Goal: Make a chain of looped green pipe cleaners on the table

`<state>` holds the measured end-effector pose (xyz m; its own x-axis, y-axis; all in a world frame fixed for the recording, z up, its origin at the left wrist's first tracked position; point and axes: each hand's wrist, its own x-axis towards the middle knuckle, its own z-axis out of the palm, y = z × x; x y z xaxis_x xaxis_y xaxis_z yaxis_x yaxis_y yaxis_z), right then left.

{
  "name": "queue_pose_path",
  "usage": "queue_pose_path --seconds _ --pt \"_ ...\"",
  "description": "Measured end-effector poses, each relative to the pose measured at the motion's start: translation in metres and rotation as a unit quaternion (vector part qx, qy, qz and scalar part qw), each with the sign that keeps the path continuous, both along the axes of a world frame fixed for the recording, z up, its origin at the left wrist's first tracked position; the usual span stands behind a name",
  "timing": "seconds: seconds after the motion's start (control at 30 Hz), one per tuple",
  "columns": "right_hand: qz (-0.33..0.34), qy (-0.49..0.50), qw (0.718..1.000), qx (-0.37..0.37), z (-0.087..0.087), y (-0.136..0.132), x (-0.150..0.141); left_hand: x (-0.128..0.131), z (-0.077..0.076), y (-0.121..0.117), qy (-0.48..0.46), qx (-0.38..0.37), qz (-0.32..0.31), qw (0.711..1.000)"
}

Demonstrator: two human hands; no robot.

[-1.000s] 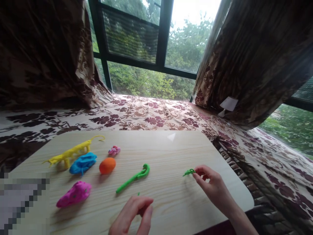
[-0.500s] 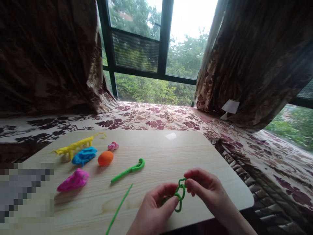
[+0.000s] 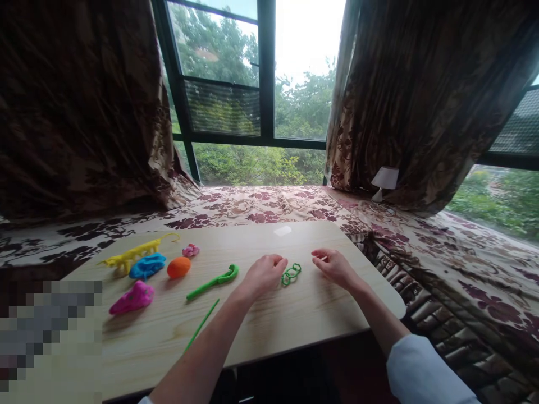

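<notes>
A short chain of green clay links [image 3: 291, 274] lies on the table between my two hands. Just left of it, my left hand [image 3: 264, 274] is loosely curled, its fingertips close beside the links; I see nothing held in it. My right hand [image 3: 334, 267] hovers to the right of the chain with thumb and fingers apart, empty. A thin green clay strand [image 3: 204, 322] runs partly behind my left forearm. Further left lies a green clay cane shape [image 3: 213, 285] with a hooked end.
On the table's left stand a yellow clay animal [image 3: 133, 255], a blue clay piece [image 3: 147, 266], an orange clay ball [image 3: 179, 267], a pink-red clay cluster [image 3: 191, 250] and a magenta clay lump [image 3: 132, 297]. A small white lamp [image 3: 385, 178] sits beyond the table's right side.
Both hands brought the green chain together, laid it on the table farther from me, and have moved apart. The thin green strand, absent from the first frame, now lies at the left.
</notes>
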<state>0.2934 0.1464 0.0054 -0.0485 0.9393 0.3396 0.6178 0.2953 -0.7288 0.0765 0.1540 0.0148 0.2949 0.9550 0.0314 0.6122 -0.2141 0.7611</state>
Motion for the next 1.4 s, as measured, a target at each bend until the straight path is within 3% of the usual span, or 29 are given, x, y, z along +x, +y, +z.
queue_pose_path --seconds 0.13,0.27,0.47,0.77,1.03,1.17,1.27,1.4 --pt "-0.002 -0.026 0.999 0.030 -0.002 -0.022 -0.007 -0.019 -0.004 0.006 0.069 -0.016 0.014 0.997" --pt "0.014 -0.053 0.997 0.060 -0.007 -0.045 -0.037 -0.030 -0.007 0.006 0.124 -0.019 0.025 0.992" --pt "0.015 -0.117 0.988 0.097 -0.016 -0.056 -0.071 -0.034 -0.009 -0.003 0.173 -0.012 0.037 0.984" --pt "0.010 -0.160 0.979 0.123 -0.020 -0.058 -0.069 -0.025 -0.012 0.003 0.198 -0.012 0.051 0.979" --pt "0.023 -0.135 0.981 0.135 -0.023 -0.058 -0.063 -0.016 -0.015 0.005 0.204 0.016 0.078 0.976" --pt "0.041 -0.110 0.982 0.145 -0.023 -0.059 -0.064 -0.017 -0.008 -0.003 0.177 0.045 0.077 0.980" --pt "0.007 -0.065 0.986 0.153 -0.024 -0.059 -0.061 -0.035 0.004 -0.019 0.147 0.083 0.095 0.981" --pt "-0.051 0.016 0.988 0.147 -0.028 -0.057 -0.052 -0.095 0.012 -0.062 0.129 0.119 0.164 0.971"
